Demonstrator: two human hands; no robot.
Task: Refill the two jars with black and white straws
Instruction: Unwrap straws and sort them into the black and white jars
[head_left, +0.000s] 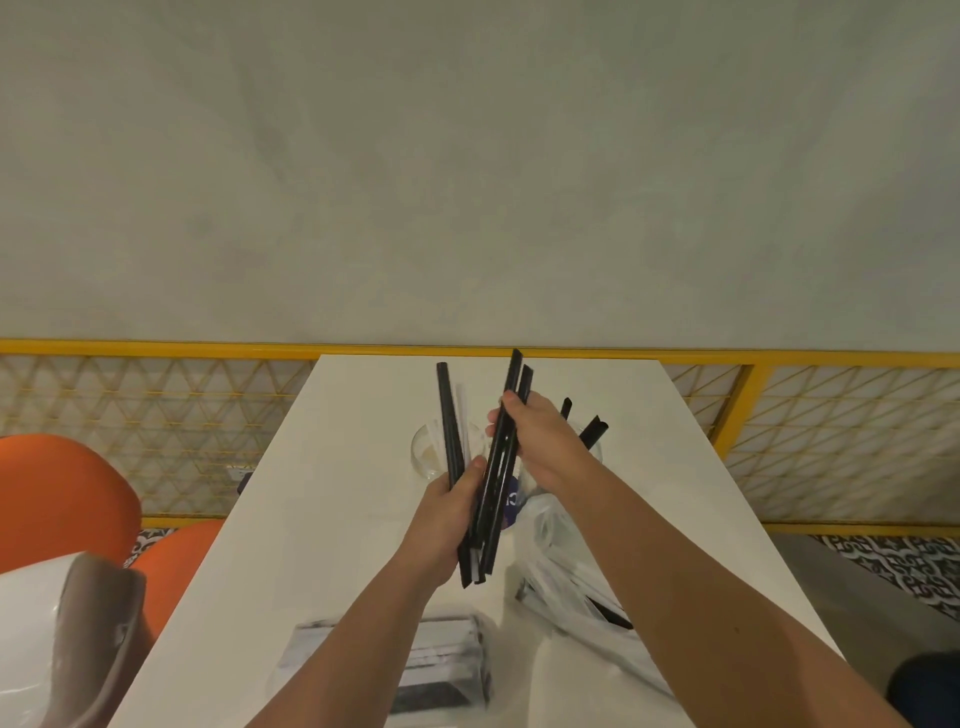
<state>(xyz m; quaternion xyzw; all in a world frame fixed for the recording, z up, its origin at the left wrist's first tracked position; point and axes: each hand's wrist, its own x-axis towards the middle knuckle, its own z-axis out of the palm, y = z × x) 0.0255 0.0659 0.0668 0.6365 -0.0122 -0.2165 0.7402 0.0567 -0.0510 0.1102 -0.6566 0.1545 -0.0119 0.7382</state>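
Above the white table (337, 519), my left hand (447, 514) grips the lower part of a bundle of black straws (493, 483) with a white one among them. My right hand (540, 441) pinches two black straws of that bundle higher up. Behind the hands stands a clear glass jar (428, 452) holding white straws and one black straw. A second jar (592, 441), mostly hidden by my right hand, holds black straws that poke out.
A clear plastic bag of straws (566, 582) lies at the right of the table. A wrapped pack (441, 660) lies near the front edge under my left forearm. Orange chairs (62, 499) stand to the left. A yellow-framed lattice panel (156, 415) runs behind the table.
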